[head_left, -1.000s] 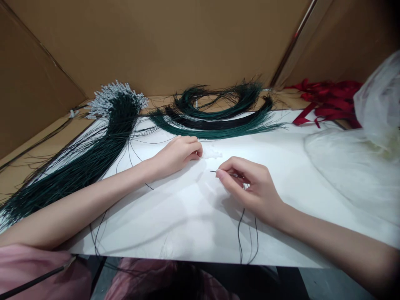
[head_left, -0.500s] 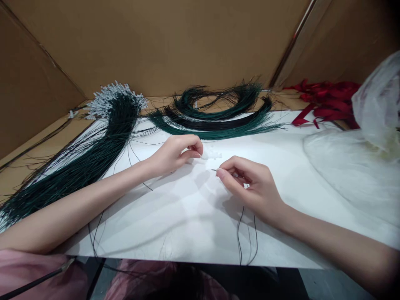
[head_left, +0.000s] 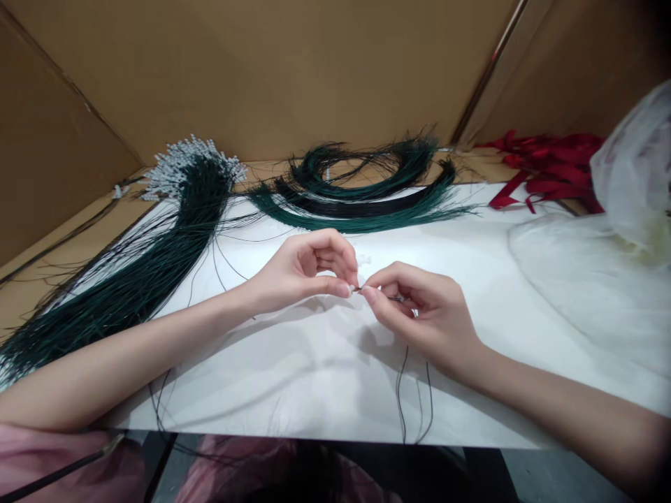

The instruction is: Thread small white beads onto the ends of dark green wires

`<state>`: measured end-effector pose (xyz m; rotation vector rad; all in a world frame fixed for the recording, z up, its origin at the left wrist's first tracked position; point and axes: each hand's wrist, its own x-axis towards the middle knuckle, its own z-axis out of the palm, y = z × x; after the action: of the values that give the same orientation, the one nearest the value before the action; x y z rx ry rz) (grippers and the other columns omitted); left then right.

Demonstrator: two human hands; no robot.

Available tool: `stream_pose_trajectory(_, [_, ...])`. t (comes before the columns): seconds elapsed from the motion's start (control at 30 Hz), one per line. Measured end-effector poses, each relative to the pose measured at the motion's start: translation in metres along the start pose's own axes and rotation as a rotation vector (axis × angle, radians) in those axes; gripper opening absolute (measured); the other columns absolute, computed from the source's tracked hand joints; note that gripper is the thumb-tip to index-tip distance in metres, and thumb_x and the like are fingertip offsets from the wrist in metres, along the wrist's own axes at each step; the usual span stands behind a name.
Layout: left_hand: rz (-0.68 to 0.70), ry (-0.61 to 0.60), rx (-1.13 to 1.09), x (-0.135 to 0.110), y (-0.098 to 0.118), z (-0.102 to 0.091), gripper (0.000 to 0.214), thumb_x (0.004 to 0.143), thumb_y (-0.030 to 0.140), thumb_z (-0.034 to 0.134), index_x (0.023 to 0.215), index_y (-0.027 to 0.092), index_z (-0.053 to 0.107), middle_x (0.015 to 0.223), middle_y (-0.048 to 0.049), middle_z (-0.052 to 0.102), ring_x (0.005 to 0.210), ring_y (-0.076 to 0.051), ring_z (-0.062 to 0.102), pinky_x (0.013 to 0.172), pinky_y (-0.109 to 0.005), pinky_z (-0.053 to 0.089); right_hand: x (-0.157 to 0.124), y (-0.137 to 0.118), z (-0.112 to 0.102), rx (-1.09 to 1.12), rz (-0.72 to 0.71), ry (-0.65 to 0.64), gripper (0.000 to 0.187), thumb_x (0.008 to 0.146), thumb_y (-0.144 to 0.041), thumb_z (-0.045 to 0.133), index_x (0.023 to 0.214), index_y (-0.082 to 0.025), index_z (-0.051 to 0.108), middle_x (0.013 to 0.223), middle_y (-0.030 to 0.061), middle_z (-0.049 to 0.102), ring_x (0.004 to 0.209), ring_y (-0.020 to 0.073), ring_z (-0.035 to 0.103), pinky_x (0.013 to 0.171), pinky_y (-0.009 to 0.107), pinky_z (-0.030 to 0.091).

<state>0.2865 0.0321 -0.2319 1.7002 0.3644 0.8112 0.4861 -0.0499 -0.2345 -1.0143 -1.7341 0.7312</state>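
Observation:
My left hand (head_left: 314, 269) pinches a tiny white bead-like piece (head_left: 351, 288) between thumb and forefinger. Right beside it, my right hand (head_left: 419, 304) is closed on a thin dark cord (head_left: 402, 391), whose tip (head_left: 358, 288) meets the white piece. Whether the tip is inside the piece or only touching it, I cannot tell. Loose lengths of the cord hang below my right hand to the table's front edge. A few more small white pieces (head_left: 363, 260) lie on the white sheet just behind my fingers.
On the left lies a long bundle of dark green cords (head_left: 172, 244) with white tips (head_left: 183, 164). Curved cord bundles (head_left: 367, 216) lie at the back, red ribbons (head_left: 556, 168) at back right, a clear plastic bag (head_left: 592, 279) at right. Cardboard walls (head_left: 314, 77) enclose the white sheet (head_left: 293, 391).
My left hand has moved right and toward me from the small white pieces, now holding one against the cord tip. My right hand has stayed nearly in place.

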Motion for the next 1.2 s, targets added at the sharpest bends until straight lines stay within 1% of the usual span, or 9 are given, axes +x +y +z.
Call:
stream_pose_trajectory(0.13, [0.019, -0.008, -0.027, -0.0003, -0.0011, 0.0013, 0.026, 0.075, 0.015, 0.085, 0.091, 0.014, 0.064, 0.082, -0.0030, 0.072, 0.075, -0.011, 0.071, 0.072, -0.020, 0.059, 0.0000, -0.0010, 0.0002, 0.008, -0.026, 0.005, 0.010, 0.087, -0.012, 0.061, 0.079, -0.016, 0.064, 0.055, -0.0061, 0.044, 0.048, 0.0052, 0.033, 0.043, 0.022, 0.026])
stream_pose_trajectory(0.33, [0.028, -0.036, -0.047, -0.0017, -0.0014, -0.0003, 0.027, 0.075, 0.002, 0.080, 0.094, 0.014, 0.065, 0.085, -0.0018, 0.072, 0.078, -0.009, 0.070, 0.075, -0.018, 0.058, -0.0007, 0.0010, -0.0004, 0.005, -0.035, -0.017, 0.009, 0.087, -0.011, 0.062, 0.079, -0.014, 0.064, 0.056, -0.0063, 0.043, 0.049, 0.0048, 0.033, 0.044, 0.021, 0.027])
stream_pose_trajectory(0.43, [0.031, -0.042, -0.045, -0.0025, -0.0014, -0.0010, 0.029, 0.075, -0.002, 0.079, 0.095, 0.014, 0.065, 0.086, -0.0017, 0.072, 0.079, -0.009, 0.070, 0.076, -0.018, 0.058, -0.0011, 0.0012, -0.0006, 0.002, -0.043, -0.021, 0.009, 0.088, -0.011, 0.062, 0.079, -0.014, 0.064, 0.056, -0.0063, 0.043, 0.049, 0.0045, 0.033, 0.044, 0.021, 0.027])
stream_pose_trajectory(0.67, [0.027, -0.039, -0.032, -0.0020, -0.0013, -0.0013, 0.028, 0.075, 0.001, 0.080, 0.095, 0.015, 0.066, 0.085, -0.0021, 0.072, 0.078, -0.010, 0.071, 0.076, -0.018, 0.059, -0.0017, 0.0019, -0.0009, -0.001, -0.043, -0.018, 0.010, 0.087, -0.010, 0.061, 0.079, -0.013, 0.064, 0.056, -0.0064, 0.042, 0.049, 0.0045, 0.033, 0.044, 0.020, 0.027])
stream_pose_trajectory(0.9, [0.035, -0.035, 0.015, -0.0013, -0.0012, -0.0019, 0.025, 0.076, 0.008, 0.082, 0.094, 0.014, 0.066, 0.084, -0.0030, 0.071, 0.077, -0.011, 0.071, 0.074, -0.019, 0.059, 0.0000, 0.0031, 0.0007, -0.012, -0.059, -0.017, 0.010, 0.087, -0.009, 0.062, 0.078, -0.013, 0.064, 0.056, -0.0069, 0.042, 0.049, 0.0042, 0.032, 0.044, 0.020, 0.027])
stream_pose_trajectory(1.2, [0.057, -0.041, 0.082, -0.0016, 0.0029, -0.0026, 0.027, 0.075, 0.003, 0.081, 0.095, 0.014, 0.066, 0.083, -0.0015, 0.070, 0.076, -0.010, 0.069, 0.073, -0.018, 0.057, -0.0006, 0.0043, -0.0004, -0.034, -0.072, -0.032, 0.010, 0.087, -0.008, 0.062, 0.079, -0.014, 0.065, 0.056, -0.0070, 0.041, 0.050, 0.0045, 0.033, 0.046, 0.020, 0.028])
